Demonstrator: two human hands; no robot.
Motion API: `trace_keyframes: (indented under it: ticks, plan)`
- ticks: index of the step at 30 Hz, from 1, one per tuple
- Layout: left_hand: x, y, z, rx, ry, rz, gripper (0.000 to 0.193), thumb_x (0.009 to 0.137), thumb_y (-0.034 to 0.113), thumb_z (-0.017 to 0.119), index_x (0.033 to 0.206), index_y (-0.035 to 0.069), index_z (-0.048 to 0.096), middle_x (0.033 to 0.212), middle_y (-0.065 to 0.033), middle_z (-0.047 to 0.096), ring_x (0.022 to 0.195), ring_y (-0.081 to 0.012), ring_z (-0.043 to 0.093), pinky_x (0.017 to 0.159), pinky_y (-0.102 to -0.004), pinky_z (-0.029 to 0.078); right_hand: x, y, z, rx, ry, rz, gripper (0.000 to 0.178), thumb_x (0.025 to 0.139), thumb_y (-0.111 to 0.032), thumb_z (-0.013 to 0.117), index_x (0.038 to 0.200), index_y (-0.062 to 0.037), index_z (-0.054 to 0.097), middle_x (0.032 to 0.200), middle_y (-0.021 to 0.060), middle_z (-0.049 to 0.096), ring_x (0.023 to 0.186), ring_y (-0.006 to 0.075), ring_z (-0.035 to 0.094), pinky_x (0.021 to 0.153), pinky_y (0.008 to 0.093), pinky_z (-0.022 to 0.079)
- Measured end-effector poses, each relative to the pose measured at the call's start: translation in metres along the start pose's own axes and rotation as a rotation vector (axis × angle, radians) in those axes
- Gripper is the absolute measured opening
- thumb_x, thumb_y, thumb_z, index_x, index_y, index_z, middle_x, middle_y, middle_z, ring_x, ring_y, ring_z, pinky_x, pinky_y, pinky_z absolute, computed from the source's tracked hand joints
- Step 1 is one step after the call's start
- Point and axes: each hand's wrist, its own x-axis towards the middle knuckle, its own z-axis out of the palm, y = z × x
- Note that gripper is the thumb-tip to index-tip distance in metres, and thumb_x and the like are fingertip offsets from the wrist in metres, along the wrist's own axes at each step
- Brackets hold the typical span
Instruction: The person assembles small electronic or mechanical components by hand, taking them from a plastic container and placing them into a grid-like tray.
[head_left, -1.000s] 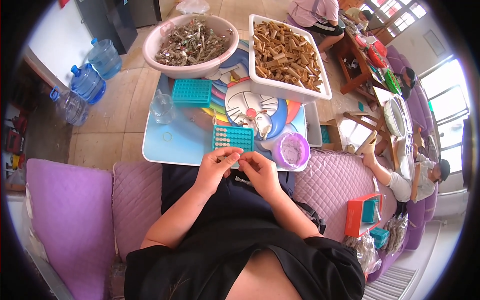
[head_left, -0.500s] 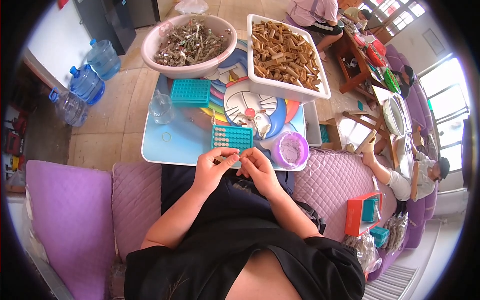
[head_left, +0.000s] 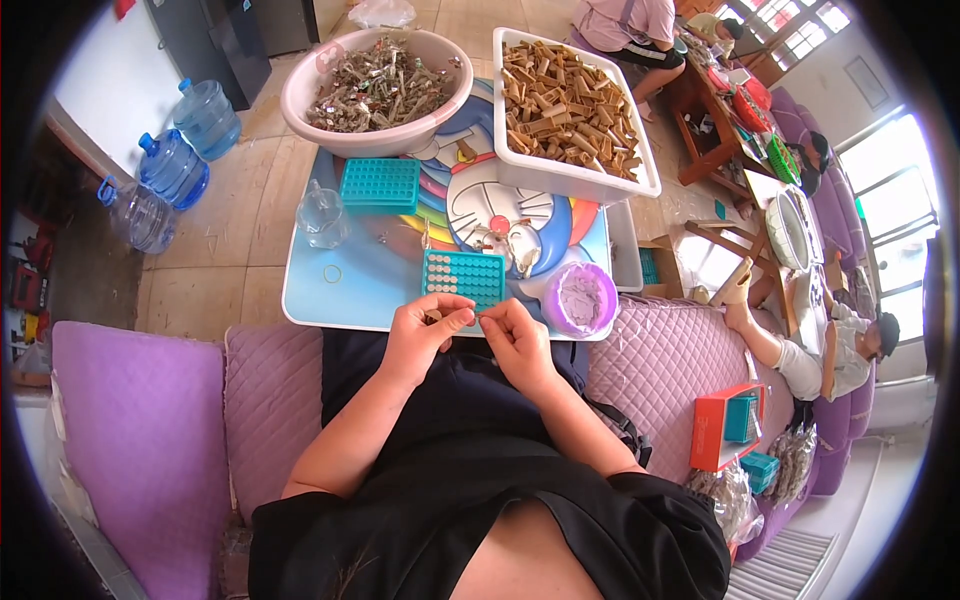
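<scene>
- Change since one second ago: almost none. Both hands remain at the near edge of the low table, just in front of the teal grid tray; they have only drawn slightly closer together. Judgement: the fine assembly step in hand is continuing, not finished.
- Left hand: fingers curled, thumb and forefinger pinched on a small piece too tiny to identify.
- Right hand: fingertips closed toward the left hand; a thin small part appears pinched between them, but whether it grips firmly cannot be told.
- Work item location: held between the two hands, above the lap, touching neither tray nor table as far as visible.
- Count, teal grid trays on table: two, the second one farther back.
- Count, large containers: one pink basin of grey metal parts, one white bin of brown pieces.
- Count, purple bowl: one.
- Count, water jugs on floor: three.
</scene>
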Motion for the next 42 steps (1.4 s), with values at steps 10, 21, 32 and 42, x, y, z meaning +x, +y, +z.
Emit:
trace_keyframes:
  ticks: [10, 21, 32, 42]
  plan:
    - [0.002, -0.002, -0.006, -0.124, -0.042, -0.058, 0.018, 0.082, 0.015, 0.069, 0.091, 0.002, 0.063, 0.074, -0.0022, 0.062, 0.054, -0.0042, 0.046, 0.049, -0.0190, 0.036, 0.006, -0.015, -0.009, 0.050, -0.072, 0.046, 0.018, 0.081, 0.000, 0.064, 0.098, -0.0018, 0.057, 0.061, -0.0021, 0.051, 0.048, 0.0035, 0.035, 0.044, 0.0209, 0.029]
    - [0.003, -0.007, -0.010, -0.455, -0.230, -0.280, 0.013, 0.085, 0.016, 0.066, 0.092, 0.008, 0.058, 0.074, 0.0017, 0.055, 0.053, -0.0039, 0.039, 0.050, -0.0196, 0.033, 0.009, -0.012, -0.012, -0.001, -0.115, -0.044, 0.023, 0.072, 0.001, 0.069, 0.091, -0.0047, 0.057, 0.071, -0.0044, 0.059, 0.045, 0.0001, 0.030, 0.041, 0.0198, 0.022]
    - [0.004, -0.008, -0.005, -0.501, -0.208, -0.199, 0.022, 0.092, 0.022, 0.054, 0.108, 0.006, 0.051, 0.085, 0.0015, 0.053, 0.068, -0.0075, 0.046, 0.062, -0.0240, 0.039, 0.007, -0.009, -0.015, 0.076, -0.076, 0.086, 0.020, 0.076, 0.002, 0.066, 0.092, -0.0022, 0.055, 0.078, -0.0004, 0.063, 0.045, -0.0017, 0.034, 0.040, 0.0175, 0.025]
    - [0.000, -0.006, 0.003, -0.346, -0.213, 0.121, 0.039, 0.095, 0.011, 0.047, 0.132, 0.002, 0.040, 0.116, -0.0085, 0.053, 0.110, -0.0169, 0.050, 0.097, -0.0331, 0.040, 0.007, -0.016, -0.013, 0.635, -0.081, 0.374, 0.009, 0.086, -0.007, 0.060, 0.089, -0.0016, 0.053, 0.079, 0.0011, 0.057, 0.060, 0.0040, 0.048, 0.053, 0.0180, 0.037]
